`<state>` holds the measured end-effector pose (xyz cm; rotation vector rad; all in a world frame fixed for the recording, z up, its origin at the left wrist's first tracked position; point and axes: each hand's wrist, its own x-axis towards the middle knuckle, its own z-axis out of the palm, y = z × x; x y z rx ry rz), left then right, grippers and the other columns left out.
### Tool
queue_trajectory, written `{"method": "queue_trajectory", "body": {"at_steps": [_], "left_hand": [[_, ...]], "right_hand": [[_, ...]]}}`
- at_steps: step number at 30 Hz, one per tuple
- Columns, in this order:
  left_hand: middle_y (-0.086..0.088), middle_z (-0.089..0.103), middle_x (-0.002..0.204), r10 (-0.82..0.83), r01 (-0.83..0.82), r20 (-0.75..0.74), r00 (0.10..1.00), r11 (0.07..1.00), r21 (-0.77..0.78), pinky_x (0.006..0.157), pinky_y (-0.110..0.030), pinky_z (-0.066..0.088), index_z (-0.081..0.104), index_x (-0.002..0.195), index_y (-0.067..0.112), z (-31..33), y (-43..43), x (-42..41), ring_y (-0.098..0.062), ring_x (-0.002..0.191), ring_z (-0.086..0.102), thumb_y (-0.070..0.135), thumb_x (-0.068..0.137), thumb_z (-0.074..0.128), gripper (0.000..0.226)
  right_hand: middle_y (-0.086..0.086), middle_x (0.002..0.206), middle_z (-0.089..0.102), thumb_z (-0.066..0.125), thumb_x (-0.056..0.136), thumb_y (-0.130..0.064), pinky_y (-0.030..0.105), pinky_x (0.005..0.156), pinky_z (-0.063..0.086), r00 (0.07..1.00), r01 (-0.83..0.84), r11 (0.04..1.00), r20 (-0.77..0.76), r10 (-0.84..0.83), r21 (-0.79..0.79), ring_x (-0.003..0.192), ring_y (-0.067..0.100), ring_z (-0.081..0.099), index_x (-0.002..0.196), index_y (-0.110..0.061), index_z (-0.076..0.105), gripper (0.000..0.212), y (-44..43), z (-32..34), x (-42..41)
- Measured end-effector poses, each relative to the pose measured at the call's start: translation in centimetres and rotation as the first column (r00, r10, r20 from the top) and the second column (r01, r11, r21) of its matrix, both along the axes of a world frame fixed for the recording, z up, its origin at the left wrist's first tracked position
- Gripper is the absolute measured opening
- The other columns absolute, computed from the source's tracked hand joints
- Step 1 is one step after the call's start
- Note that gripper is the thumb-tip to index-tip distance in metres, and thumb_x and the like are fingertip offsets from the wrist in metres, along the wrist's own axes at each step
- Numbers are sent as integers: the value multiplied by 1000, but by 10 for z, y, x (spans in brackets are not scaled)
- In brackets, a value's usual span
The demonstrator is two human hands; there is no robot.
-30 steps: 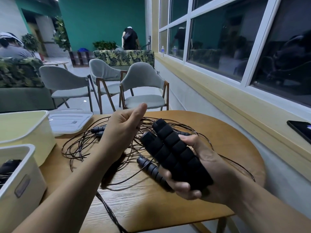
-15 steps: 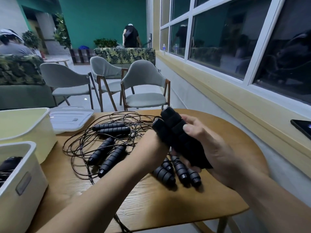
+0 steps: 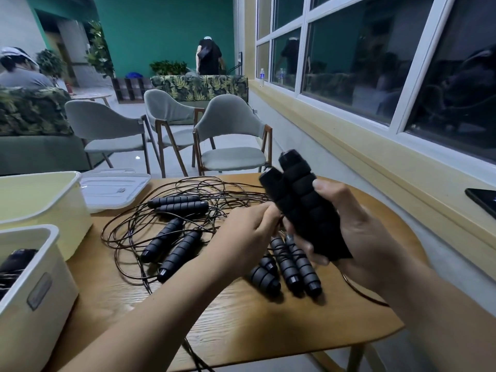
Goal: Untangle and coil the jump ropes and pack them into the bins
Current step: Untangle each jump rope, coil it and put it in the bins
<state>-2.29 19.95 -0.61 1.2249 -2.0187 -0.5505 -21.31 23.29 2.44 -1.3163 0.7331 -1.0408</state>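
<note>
My right hand [image 3: 357, 232] grips a pair of black foam jump-rope handles [image 3: 300, 205], held upright above the wooden table [image 3: 268, 323]. My left hand [image 3: 249, 232] is curled just left of those handles, pinching the thin cord near their base. A tangle of dark cords [image 3: 166, 208] spreads over the table's middle. Several more black handles lie in it: two at the back [image 3: 178, 202], two in the middle [image 3: 171, 245], and a cluster [image 3: 287, 267] under my hands. A white bin [image 3: 29, 296] at the near left holds a black coiled rope [image 3: 13, 264].
A second, pale yellow bin [image 3: 40, 202] stands behind the white one, with a white lid [image 3: 112, 186] beside it. Grey chairs [image 3: 228, 140] stand beyond the table. A dark phone [image 3: 483, 200] lies on the yellow window ledge at right. Two people are far off.
My right hand has lifted the two foam handles and turned them upright. My left hand dropped from a raised thumb-up grip to the cord at the handles' base. More handles now show on the table.
</note>
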Motion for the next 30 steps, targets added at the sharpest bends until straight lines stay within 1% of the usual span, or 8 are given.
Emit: {"method": "queue_trajectory", "body": {"at_steps": [2,5,10,15,19,21,26,30], "left_hand": [[7,50,57,-11,11,4,1000,1000,-17,63,-36,41,55,72,21,-1,-2,1,-9,58,49,41,114,39,49],[5,54,59,-65,68,85,994,997,-36,63,-39,46,56,76,16,0,-2,4,-15,61,54,48,112,42,50],[-6,55,63,-140,150,82,987,981,-126,55,-35,37,56,72,13,11,0,16,-11,56,46,38,106,63,43],[-3,47,60,-215,223,-181,960,975,22,53,-25,36,56,68,11,21,6,24,-12,56,44,30,102,71,42],[-1,45,64,-249,268,-268,931,963,35,58,-34,28,58,69,13,27,10,25,-15,59,40,29,101,73,39],[-9,46,64,-247,267,-294,923,963,27,58,-34,29,62,70,14,30,12,26,-17,61,42,30,100,73,36],[-21,62,72,-238,240,-203,950,971,-15,57,-43,43,70,79,10,33,12,31,-34,64,58,42,95,77,36],[-29,54,73,-250,262,-268,930,965,7,57,-34,35,70,78,8,38,10,39,-23,61,49,44,90,80,40]], "right_hand": [[23,94,65,47,104,-50,33,46,34,992,127,992,11,-127,-22,64,28,50,127,2,65,59,-7,-2,-4],[24,91,69,49,107,-46,36,52,34,959,270,954,-52,-278,-126,67,34,51,117,2,67,52,-15,-8,-11],[28,92,72,57,104,-48,37,52,37,904,391,902,-107,-414,-185,65,31,55,110,-7,70,44,-12,-11,-8],[9,80,75,60,104,-50,38,52,45,847,418,872,-238,-475,-254,60,23,61,104,-17,75,36,-18,-12,-13],[-4,71,71,61,103,-53,21,48,43,770,413,849,-372,-518,-328,55,11,61,100,-24,77,34,-20,-11,-14],[-10,65,70,61,102,-57,18,47,40,705,410,841,-462,-538,-353,51,2,58,97,-25,77,36,-23,-10,-15],[-8,80,78,63,98,-58,35,67,53,617,104,981,-763,-192,-162,68,9,69,94,-29,79,33,-11,-10,-5],[18,91,78,54,107,-49,33,55,38,771,-151,985,-613,173,87,69,29,60,102,-10,75,45,7,6,-8]]}}
